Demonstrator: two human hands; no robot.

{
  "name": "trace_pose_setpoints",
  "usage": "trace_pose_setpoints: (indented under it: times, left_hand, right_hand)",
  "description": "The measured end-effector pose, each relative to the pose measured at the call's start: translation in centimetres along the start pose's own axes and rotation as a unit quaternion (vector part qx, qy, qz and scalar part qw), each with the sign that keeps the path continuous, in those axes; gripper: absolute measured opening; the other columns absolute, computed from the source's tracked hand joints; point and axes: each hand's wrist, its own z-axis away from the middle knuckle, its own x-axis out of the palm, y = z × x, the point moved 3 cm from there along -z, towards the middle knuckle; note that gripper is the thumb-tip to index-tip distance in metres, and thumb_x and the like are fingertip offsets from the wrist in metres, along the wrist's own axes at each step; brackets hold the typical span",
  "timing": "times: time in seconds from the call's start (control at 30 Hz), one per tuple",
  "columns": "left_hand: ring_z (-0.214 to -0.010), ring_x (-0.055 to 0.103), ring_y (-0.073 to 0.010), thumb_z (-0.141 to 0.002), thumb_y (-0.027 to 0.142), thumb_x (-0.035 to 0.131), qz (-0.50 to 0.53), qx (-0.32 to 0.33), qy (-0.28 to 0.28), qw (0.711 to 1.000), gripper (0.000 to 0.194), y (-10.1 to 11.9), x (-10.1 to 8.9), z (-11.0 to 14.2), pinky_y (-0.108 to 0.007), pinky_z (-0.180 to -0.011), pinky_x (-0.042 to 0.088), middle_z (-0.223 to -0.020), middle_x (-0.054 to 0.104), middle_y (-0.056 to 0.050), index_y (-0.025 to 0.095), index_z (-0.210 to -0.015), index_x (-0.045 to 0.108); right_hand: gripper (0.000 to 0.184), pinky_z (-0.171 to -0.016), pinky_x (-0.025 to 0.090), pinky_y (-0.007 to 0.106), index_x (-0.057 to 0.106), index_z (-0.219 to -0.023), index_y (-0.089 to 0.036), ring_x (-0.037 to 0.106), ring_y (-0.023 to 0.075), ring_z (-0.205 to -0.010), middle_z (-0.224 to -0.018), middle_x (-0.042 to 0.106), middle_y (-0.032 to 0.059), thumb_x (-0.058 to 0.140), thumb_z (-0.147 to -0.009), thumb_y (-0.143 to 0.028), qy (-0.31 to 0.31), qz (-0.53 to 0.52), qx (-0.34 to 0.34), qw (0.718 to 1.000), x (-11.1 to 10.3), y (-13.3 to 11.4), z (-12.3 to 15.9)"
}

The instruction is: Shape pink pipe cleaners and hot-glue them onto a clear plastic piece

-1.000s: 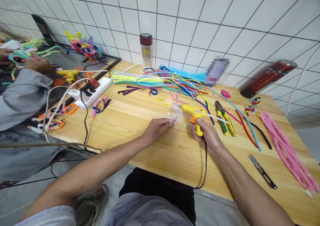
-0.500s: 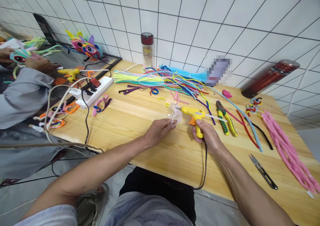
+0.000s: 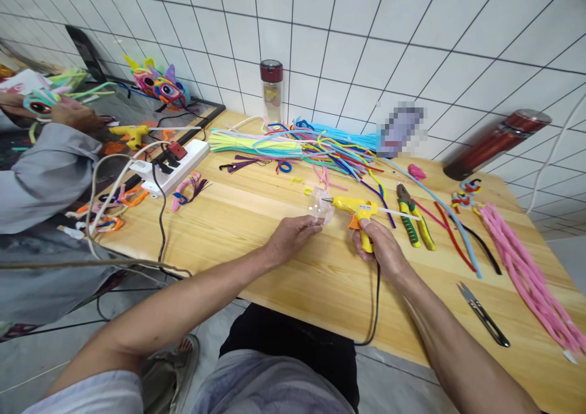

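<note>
My left hand (image 3: pixel 289 238) pinches a small clear plastic piece (image 3: pixel 320 207) just above the wooden table (image 3: pixel 256 218). My right hand (image 3: pixel 383 249) grips the handle of a yellow glue gun (image 3: pixel 354 209), whose nozzle points left and touches the clear piece. The gun's black cord (image 3: pixel 374 304) hangs off the table's front edge. Green-handled pliers (image 3: pixel 412 221) lie just right of the gun.
Heaped coloured pipe cleaners (image 3: pixel 302 148) lie at the back, pink ones (image 3: pixel 526 267) at the right with snips (image 3: pixel 483 313). A white power strip (image 3: pixel 171 167) sits left, two bottles (image 3: pixel 271 90) (image 3: pixel 497 142) by the wall. Another person's sleeve (image 3: pixel 46 176) and hands work at the far left.
The glue gun's nozzle has moved a little left onto the clear piece. Both hands stay almost in place.
</note>
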Motion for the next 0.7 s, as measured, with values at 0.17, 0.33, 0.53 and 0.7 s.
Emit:
trace_pose_setpoints:
  times: [0.17, 0.33, 0.53, 0.7]
  left_hand:
    - [-0.109, 0.075, -0.0231, -0.096, 0.037, 0.059, -0.002, -0.003, 0.002, 1.000, 0.031, 0.16, -0.05, 0.02, -0.029, -0.098, 0.055, -0.117, 0.081, -0.003, 0.020, -0.113, 0.080]
    - [-0.109, 0.075, -0.0228, -0.096, 0.037, 0.059, -0.003, -0.009, 0.001, 1.000, 0.031, 0.21, -0.15, 0.01, -0.029, -0.098, 0.055, -0.116, 0.081, -0.003, 0.021, -0.113, 0.080]
    - [-0.107, 0.075, -0.0225, -0.096, 0.037, 0.059, -0.006, -0.012, 0.004, 1.000, 0.029, 0.14, -0.20, -0.07, -0.028, -0.097, 0.055, -0.114, 0.082, -0.002, 0.021, -0.109, 0.080]
    - [-0.106, 0.075, -0.0224, -0.095, 0.038, 0.060, -0.006, -0.012, 0.012, 1.000, 0.029, 0.10, -0.33, -0.14, -0.029, -0.096, 0.055, -0.112, 0.082, -0.002, 0.020, -0.108, 0.079]
  right_hand:
    - [0.050, -0.038, 0.024, 0.024, 0.056, -0.076, -0.022, 0.043, 0.0108, -0.039, -0.054, 0.056, -0.0011, 0.067, -0.083, -0.070, 0.001, 0.011, -0.004, 1.000, 0.19, -0.41, 0.12]
    - [0.049, -0.038, 0.025, 0.025, 0.056, -0.077, -0.022, 0.043, 0.0110, -0.039, -0.055, 0.057, -0.0013, 0.067, -0.082, -0.070, -0.001, 0.013, -0.012, 1.000, 0.33, -0.70, 0.35]
    - [0.049, -0.038, 0.025, 0.025, 0.055, -0.073, -0.021, 0.044, 0.0107, -0.038, -0.054, 0.057, -0.0006, 0.064, -0.086, -0.068, -0.001, 0.026, -0.026, 0.999, 0.15, -0.43, 0.25]
    - [0.048, -0.038, 0.024, 0.025, 0.056, -0.072, -0.021, 0.044, 0.0107, -0.038, -0.054, 0.058, 0.0000, 0.064, -0.087, -0.066, -0.005, 0.033, -0.027, 0.999, 0.24, -0.48, 0.35]
